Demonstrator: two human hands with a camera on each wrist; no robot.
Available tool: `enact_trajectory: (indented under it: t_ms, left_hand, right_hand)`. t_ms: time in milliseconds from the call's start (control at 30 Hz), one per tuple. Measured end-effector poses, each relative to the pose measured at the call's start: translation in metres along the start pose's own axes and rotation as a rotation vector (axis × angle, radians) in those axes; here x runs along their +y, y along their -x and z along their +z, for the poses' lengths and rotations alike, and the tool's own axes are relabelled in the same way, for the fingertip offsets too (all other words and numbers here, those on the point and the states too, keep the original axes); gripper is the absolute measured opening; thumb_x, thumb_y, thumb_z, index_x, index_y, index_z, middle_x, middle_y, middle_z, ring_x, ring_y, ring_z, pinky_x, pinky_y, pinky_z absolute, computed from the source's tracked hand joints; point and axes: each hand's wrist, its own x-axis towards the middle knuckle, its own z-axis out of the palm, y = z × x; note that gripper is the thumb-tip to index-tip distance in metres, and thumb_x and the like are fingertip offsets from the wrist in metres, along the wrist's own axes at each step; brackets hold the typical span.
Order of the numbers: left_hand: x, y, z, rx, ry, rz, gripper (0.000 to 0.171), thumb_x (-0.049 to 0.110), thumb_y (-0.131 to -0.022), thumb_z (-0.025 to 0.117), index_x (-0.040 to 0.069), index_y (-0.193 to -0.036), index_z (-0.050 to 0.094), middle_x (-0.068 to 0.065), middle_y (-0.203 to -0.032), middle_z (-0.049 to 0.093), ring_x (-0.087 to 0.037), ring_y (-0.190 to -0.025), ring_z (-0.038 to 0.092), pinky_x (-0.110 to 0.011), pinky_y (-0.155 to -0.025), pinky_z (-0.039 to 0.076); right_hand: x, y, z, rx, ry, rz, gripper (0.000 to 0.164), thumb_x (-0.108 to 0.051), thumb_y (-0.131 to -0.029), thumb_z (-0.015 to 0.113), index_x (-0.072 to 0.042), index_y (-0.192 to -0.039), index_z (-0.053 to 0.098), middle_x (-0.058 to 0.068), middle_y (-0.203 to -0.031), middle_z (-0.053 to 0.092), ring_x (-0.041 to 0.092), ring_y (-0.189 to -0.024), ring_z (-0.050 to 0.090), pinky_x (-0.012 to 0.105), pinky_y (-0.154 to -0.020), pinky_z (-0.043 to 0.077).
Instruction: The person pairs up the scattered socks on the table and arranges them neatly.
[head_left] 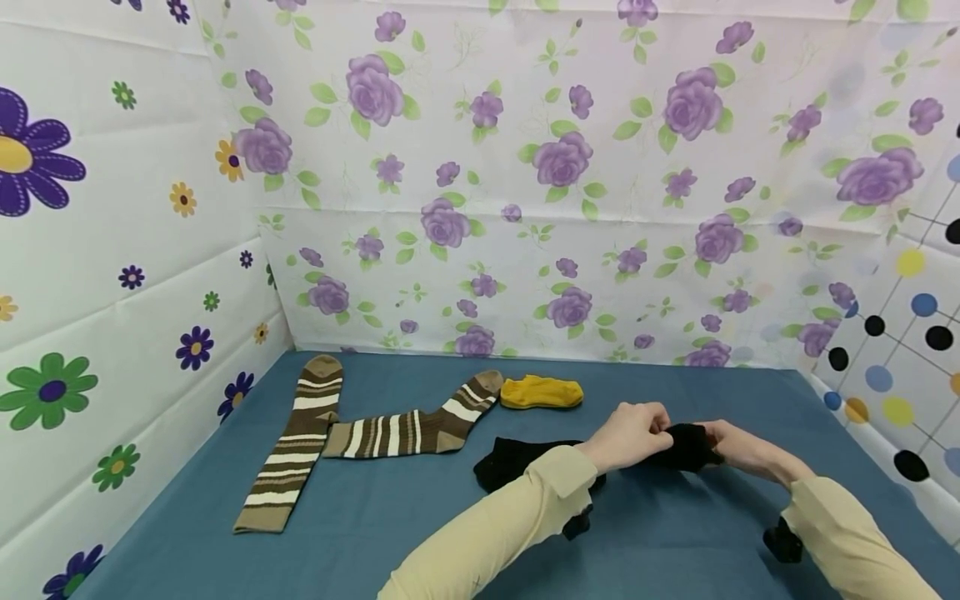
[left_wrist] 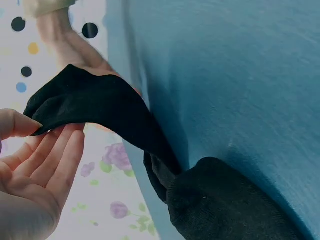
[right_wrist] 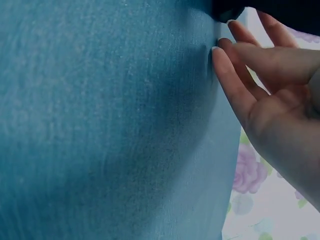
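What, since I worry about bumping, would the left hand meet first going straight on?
Past the black sock it pinches, the left hand would probably meet the right hand, though depth is unclear.

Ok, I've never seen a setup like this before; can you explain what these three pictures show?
There's no machine here: a person works with two bare hands. The head view comes from a camera worn on the head, looking forward and down; the other two come from cameras on the left and right wrists. On the blue surface lie two brown striped socks, a yellow bundle that looks like a folded sock, and some black pieces, partly hidden by the sleeves. The left hand pinches a black sock between thumb and fingers. The right hand is at the same sock, farther right in the head view; whether it grips is unclear.
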Motion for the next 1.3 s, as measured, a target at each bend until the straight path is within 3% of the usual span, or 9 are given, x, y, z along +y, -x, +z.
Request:
enact_trajectory:
  t_ms: [133,367,600,800,967,1200,1300]
  left_hand:
    - [-0.001,-0.003,-0.006,0.047,0.147,-0.054,0.003,0.012,-0.09,0.056,0.01,-0.092,0.057,0.008,-0.076,0.053,-0.006,-0.062,0.053,-0.017,-0.056,0.042]
    - [0.0,-0.007,-0.015,0.119,0.364,-0.108,0.004,0.006,-0.089,0.053,0.008,-0.092,0.056,0.004,-0.076,0.055,-0.01,-0.06,0.058,-0.022,-0.056,0.048]
    - [0.003,-0.011,-0.02,0.159,0.478,-0.139,0.005,0.006,-0.091,0.052,0.007,-0.092,0.056,0.001,-0.078,0.056,-0.014,-0.064,0.06,-0.024,-0.058,0.049]
    - [0.003,-0.014,-0.023,0.205,0.555,-0.177,0.005,0.004,-0.09,0.051,0.007,-0.091,0.055,0.0,-0.078,0.055,-0.016,-0.065,0.061,-0.027,-0.06,0.05]
    - [0.003,-0.014,-0.029,0.241,0.624,-0.212,0.004,0.005,-0.09,0.05,0.005,-0.091,0.054,-0.003,-0.079,0.055,-0.018,-0.067,0.061,-0.027,-0.059,0.05]
    - [-0.008,-0.015,-0.034,0.35,0.847,-0.294,0.003,0.005,-0.09,0.048,0.003,-0.09,0.05,-0.008,-0.083,0.05,-0.02,-0.07,0.055,-0.036,-0.068,0.05]
    - [-0.015,-0.013,-0.036,0.398,0.963,-0.326,0.005,0.006,-0.09,0.046,0.003,-0.087,0.046,-0.009,-0.089,0.049,-0.02,-0.07,0.052,-0.039,-0.071,0.049]
  right_hand:
    - [-0.001,0.0,0.001,-0.005,0.019,0.005,0.02,0.001,-0.084,0.06,0.008,-0.1,0.051,0.012,-0.088,0.054,0.022,-0.08,0.052,0.037,-0.067,0.044]
    - [-0.002,-0.004,0.005,0.011,-0.019,0.044,0.052,-0.009,-0.082,0.067,0.015,-0.121,0.042,0.03,-0.122,0.043,0.04,-0.109,0.044,0.043,-0.083,0.042]
    - [-0.007,-0.01,0.011,0.065,-0.026,0.075,0.062,-0.016,-0.084,0.066,0.011,-0.13,0.034,0.027,-0.125,0.043,0.04,-0.113,0.041,0.048,-0.086,0.039]
    - [-0.01,-0.015,0.014,0.109,-0.013,0.08,0.044,-0.022,-0.086,0.064,0.004,-0.119,0.051,0.017,-0.113,0.055,0.032,-0.105,0.05,0.05,-0.086,0.037]
    - [-0.01,-0.018,0.013,0.124,-0.016,0.082,0.036,-0.024,-0.088,0.06,0.0,-0.115,0.057,0.014,-0.11,0.057,0.028,-0.103,0.051,0.051,-0.086,0.037]
    - [-0.013,-0.018,0.012,0.128,-0.096,0.046,0.041,-0.023,-0.092,0.054,0.005,-0.122,0.049,0.024,-0.119,0.047,0.033,-0.112,0.045,0.049,-0.09,0.035]
    - [-0.014,-0.02,0.011,0.129,-0.137,0.04,0.035,-0.022,-0.092,0.054,0.006,-0.113,0.051,0.026,-0.114,0.047,0.032,-0.113,0.044,0.048,-0.091,0.034]
